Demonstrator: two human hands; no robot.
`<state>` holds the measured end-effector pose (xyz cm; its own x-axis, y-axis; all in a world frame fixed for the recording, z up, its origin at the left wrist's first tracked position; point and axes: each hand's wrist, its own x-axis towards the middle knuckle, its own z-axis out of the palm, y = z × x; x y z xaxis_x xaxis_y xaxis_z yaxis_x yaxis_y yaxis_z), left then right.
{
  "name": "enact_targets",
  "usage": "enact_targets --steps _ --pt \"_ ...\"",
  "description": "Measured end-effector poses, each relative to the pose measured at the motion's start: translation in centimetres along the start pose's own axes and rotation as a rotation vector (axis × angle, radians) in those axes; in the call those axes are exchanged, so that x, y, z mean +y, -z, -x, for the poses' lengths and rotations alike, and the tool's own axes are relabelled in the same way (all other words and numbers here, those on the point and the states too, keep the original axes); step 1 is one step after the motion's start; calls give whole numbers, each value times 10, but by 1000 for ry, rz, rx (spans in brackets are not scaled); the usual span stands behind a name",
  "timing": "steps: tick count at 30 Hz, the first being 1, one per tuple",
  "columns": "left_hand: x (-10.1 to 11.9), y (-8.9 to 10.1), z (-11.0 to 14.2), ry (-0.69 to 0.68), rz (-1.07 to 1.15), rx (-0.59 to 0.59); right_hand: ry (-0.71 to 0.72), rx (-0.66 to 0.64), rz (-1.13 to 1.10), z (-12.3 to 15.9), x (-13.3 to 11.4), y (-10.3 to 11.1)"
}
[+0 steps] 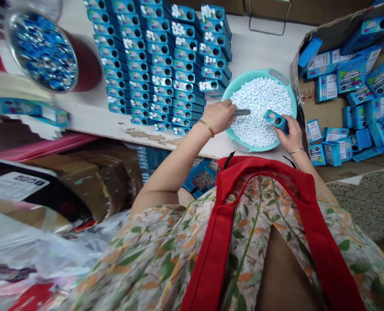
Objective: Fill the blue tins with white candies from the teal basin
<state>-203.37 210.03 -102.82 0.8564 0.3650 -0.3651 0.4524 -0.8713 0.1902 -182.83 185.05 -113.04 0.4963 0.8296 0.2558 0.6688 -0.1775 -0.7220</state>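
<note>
A turquoise basin full of small white candies stands at the table's front edge. Over its left side, my left hand is closed around the handle of a grey metal scoop, whose tip meets the candies. My right hand grips a small blue candy box above the basin's right part. A round hole shows in the box's upper end, which is tilted toward the scoop. Whether candies are inside this box I cannot tell.
Left of the basin, blue boxes stand in several rows, some with white candies on top. A metal container holds shiny blue-and-silver pieces. At right, a cardboard carton contains loose blue boxes. Cartons and plastic bags lie at lower left.
</note>
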Motion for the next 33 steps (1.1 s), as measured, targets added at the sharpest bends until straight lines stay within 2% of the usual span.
enact_targets --steps 1,3,7,10,12,14,17,19,21,24,27,30,33 --pt "-3 -16 -7 37 2 -53 -41 11 -20 0 -2 4" --pt "3 -45 -23 73 31 -123 -139 1 -86 -1 -5 10" --pt "47 -87 -57 31 197 -79 -306 -93 -255 0 -10 14" --pt "61 -102 -71 -8 338 -24 -330 -120 -325 5 -11 15" --pt "52 -106 -71 -24 392 -3 -341 -120 -362 12 -11 18" --pt "33 -103 -64 -65 435 36 -352 -100 -369 18 -10 20" --pt "3 -82 -43 -191 500 148 -309 -58 -296 24 -8 20" --pt "-6 -57 -26 -260 483 195 -241 -31 -213 23 -9 17" --pt "-6 -27 -10 -291 415 189 -157 -11 -139 17 -11 12" --pt "8 16 7 -300 264 107 -43 -17 -65 5 -16 2" --pt "30 47 13 -280 115 26 7 -64 -15 -4 -22 -5" --pt "53 67 17 -234 -5 -8 32 -85 6 -6 -24 -10" --pt "76 80 26 -222 -72 9 40 -71 18 -4 -21 -14"
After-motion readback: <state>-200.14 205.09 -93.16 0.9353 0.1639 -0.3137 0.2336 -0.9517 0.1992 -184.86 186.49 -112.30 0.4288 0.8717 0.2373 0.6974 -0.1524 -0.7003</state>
